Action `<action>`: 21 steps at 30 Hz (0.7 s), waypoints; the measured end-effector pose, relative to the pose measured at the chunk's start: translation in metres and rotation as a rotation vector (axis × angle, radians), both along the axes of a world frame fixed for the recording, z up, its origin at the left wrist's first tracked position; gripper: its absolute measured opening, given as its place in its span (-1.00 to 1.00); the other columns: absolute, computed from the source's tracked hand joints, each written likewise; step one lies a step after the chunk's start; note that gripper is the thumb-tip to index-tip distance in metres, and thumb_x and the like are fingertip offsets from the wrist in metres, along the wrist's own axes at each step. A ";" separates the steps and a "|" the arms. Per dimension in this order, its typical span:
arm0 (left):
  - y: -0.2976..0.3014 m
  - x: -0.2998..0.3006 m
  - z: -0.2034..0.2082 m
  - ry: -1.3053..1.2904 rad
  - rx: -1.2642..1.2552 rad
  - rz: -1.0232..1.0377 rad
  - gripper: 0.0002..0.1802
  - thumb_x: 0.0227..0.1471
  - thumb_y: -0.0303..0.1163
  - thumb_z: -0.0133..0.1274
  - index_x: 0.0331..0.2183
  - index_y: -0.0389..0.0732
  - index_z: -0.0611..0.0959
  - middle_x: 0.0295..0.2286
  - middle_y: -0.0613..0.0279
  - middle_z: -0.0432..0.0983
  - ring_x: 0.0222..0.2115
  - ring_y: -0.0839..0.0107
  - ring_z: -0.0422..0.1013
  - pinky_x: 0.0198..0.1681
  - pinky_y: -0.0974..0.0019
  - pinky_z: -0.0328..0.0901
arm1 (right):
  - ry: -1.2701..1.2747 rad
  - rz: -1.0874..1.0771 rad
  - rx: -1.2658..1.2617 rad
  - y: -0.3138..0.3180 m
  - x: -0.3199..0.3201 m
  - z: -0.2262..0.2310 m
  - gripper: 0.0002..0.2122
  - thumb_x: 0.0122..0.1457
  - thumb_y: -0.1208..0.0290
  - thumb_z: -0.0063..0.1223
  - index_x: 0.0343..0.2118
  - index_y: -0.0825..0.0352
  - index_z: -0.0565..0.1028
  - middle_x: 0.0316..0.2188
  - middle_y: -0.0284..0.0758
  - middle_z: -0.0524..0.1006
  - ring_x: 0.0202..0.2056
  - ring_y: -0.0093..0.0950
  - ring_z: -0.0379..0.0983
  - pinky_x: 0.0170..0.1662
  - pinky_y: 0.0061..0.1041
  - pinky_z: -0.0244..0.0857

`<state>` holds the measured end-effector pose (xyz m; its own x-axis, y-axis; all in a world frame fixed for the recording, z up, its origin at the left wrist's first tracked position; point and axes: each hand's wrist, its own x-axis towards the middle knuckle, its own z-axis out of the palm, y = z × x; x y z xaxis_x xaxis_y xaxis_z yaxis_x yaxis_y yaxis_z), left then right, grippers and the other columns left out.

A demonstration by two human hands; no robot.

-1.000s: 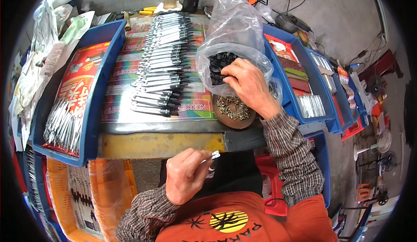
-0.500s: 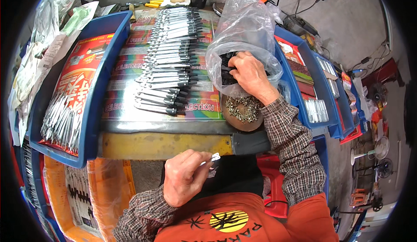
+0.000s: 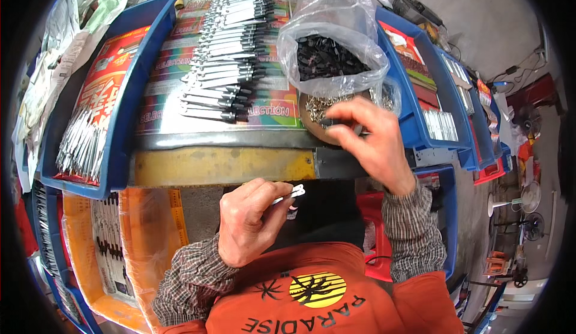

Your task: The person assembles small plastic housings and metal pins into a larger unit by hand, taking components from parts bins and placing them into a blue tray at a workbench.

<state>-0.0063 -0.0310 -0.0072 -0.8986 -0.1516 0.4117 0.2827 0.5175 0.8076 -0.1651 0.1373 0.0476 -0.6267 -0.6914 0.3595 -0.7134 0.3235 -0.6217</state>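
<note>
My left hand (image 3: 252, 223) is closed in front of my body, just off the table's near edge. A narrow silver-white metal piece (image 3: 293, 193) with a rounded end sticks out between its thumb and forefinger. My right hand (image 3: 375, 145) is over the near right corner of the table, its thumb and forefinger pinching a small black part (image 3: 327, 121). Below and beside those fingers, a round brown dish (image 3: 309, 125) holds many small brassy metal bits (image 3: 321, 107). Behind the dish, a clear plastic bag (image 3: 342, 85) lies open on a pile of black parts (image 3: 330, 57).
A long row of silver and black pieces (image 3: 225, 52) covers the table's middle. Blue trays with silver strips flank it, one at left (image 3: 114, 154), others at right (image 3: 414, 127). Below left sits an orange crate (image 3: 153, 244); a red stool (image 3: 373, 229) is under the table.
My right hand has come out of the plastic bag toward me, with a small black part between its fingers. My left hand still grips the metal piece. The whole view has shifted slightly.
</note>
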 end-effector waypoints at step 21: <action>0.024 0.007 0.008 -0.021 -0.030 -0.096 -0.77 -0.20 -0.69 0.16 -0.37 -0.29 0.61 -0.55 0.18 0.50 -0.61 0.40 0.43 -0.57 0.41 0.29 | -0.458 0.117 -0.244 0.039 0.069 -0.041 -0.82 0.07 0.54 0.16 -0.24 0.42 0.53 -0.44 -0.31 0.48 -0.45 -0.50 0.39 -0.37 -0.54 0.27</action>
